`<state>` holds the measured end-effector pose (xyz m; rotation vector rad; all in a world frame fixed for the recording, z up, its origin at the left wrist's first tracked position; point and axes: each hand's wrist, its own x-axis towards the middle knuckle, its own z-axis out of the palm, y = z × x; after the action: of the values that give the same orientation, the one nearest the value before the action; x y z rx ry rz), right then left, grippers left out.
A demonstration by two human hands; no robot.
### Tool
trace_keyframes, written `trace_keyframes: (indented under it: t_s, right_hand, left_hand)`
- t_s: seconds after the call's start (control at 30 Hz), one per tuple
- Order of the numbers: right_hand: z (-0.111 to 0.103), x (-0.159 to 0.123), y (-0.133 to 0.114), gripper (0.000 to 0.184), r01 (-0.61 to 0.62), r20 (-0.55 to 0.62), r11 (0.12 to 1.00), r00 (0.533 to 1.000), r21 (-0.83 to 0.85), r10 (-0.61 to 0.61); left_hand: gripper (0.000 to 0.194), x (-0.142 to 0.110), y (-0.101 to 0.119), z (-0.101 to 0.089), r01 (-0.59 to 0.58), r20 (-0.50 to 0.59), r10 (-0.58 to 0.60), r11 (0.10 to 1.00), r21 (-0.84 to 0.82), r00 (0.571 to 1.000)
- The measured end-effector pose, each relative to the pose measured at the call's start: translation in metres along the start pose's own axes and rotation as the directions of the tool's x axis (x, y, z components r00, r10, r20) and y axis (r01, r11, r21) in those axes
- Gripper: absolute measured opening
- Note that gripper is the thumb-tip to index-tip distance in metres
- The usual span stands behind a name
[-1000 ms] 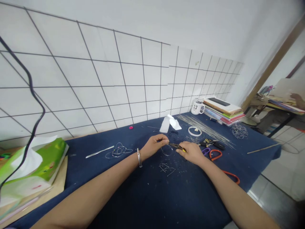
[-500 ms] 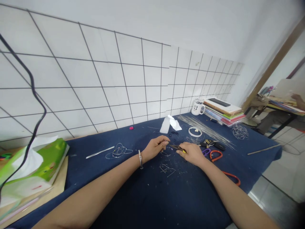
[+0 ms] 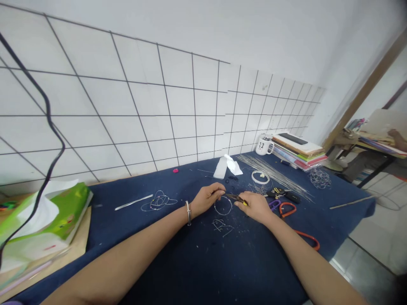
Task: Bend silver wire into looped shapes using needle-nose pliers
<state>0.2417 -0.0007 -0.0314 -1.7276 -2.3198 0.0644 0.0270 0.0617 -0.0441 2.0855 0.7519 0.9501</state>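
Between thumb and fingers my left hand [image 3: 208, 198] pinches a thin wire ring [image 3: 223, 213], which hangs as a round loop below the fingertips. My right hand [image 3: 255, 206] is closed around pliers [image 3: 244, 201] with yellow on the handles. Their dark, narrow jaws point left and meet the top of the ring beside my left fingertips; whether they bite the wire is too small to tell. Just below the ring, a tangled piece of wire [image 3: 222, 227] lies on the dark blue cloth [image 3: 197, 271]. Another loose wire bundle [image 3: 159, 201] lies left of my left hand.
Orange-handled tools [image 3: 288, 209], a coil [image 3: 260, 177] and a bundle of straight wires [image 3: 276, 176] lie to the right. A white mug [image 3: 262, 146] and stacked books [image 3: 297, 148] stand behind. At left are a green tissue pack [image 3: 68, 216] and a hanging black cable [image 3: 47, 112].
The wire ring now hangs as a clear, round loop facing me; before, it looked flatter and was partly hidden. Both hands keep nearly the same place, the pliers still at the left fingertips.
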Motion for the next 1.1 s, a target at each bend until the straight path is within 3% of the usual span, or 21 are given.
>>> trace_keyframes:
  t_s: [0.47,1.1]
  right_hand:
    - [-0.0048,-0.0003,-0.0029,0.028,0.003,0.007,0.999,1.0,0.037,-0.003]
    - [-0.0094,-0.0021,-0.0012,0.02,0.076,-0.005,0.994,0.997,0.075,-0.076]
  left_hand:
    - [0.019,-0.0029,0.0047,0.0031,-0.036,-0.067,0.041,0.996,0.079,0.997]
    - [0.023,-0.0037,0.0003,0.0031,-0.085,-0.093,0.121,0.941,0.327,0.988]
